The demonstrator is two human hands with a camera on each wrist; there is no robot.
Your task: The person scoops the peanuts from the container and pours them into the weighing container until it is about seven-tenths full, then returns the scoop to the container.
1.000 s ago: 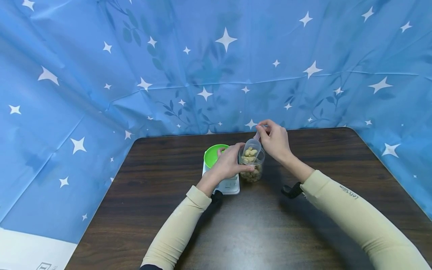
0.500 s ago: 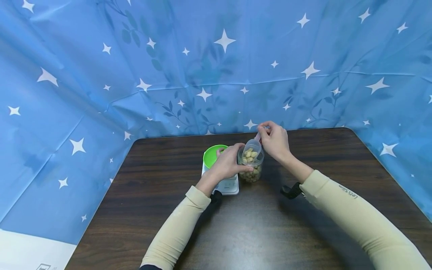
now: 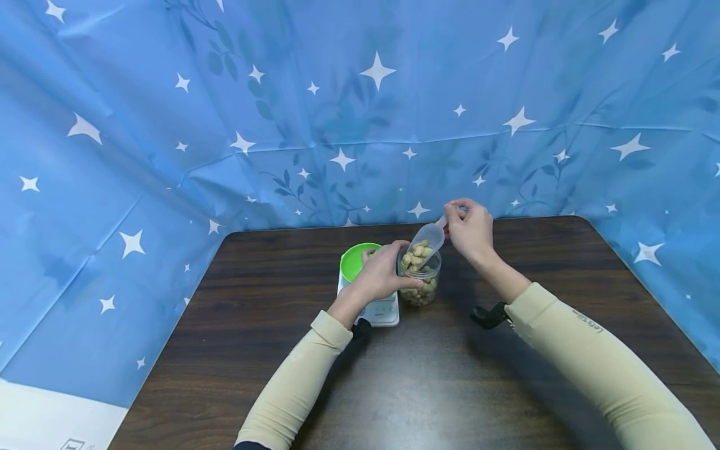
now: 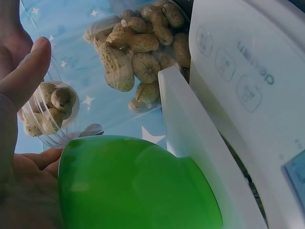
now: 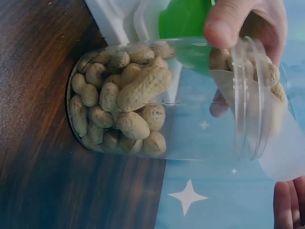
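A clear jar (image 3: 430, 289) of unshelled peanuts (image 5: 136, 126) stands on the table. My left hand (image 3: 381, 270) grips it near the rim, thumb on the near side. A translucent scoop (image 3: 432, 234), loaded with several peanuts, slants into the jar's mouth. Its handle is pinched between the thumb and fingers of my right hand (image 3: 471, 230). In the right wrist view the scoop's bowl lies partly inside the threaded rim, and peanuts fill the jar's lower part. Left of the jar, a green bowl (image 3: 351, 261) sits on a white kitchen scale (image 3: 385, 315), partly hidden by my left hand.
The dark wooden table (image 3: 270, 350) has a blue star-patterned cloth (image 3: 315, 112) hanging behind its far edge. My left forearm crosses close in front of the scale. Scale buttons (image 4: 224, 64) show in the left wrist view.
My right hand has moved a little to the right with the scoop, which now sits slightly higher and slants more. The left hand keeps its hold on the jar.
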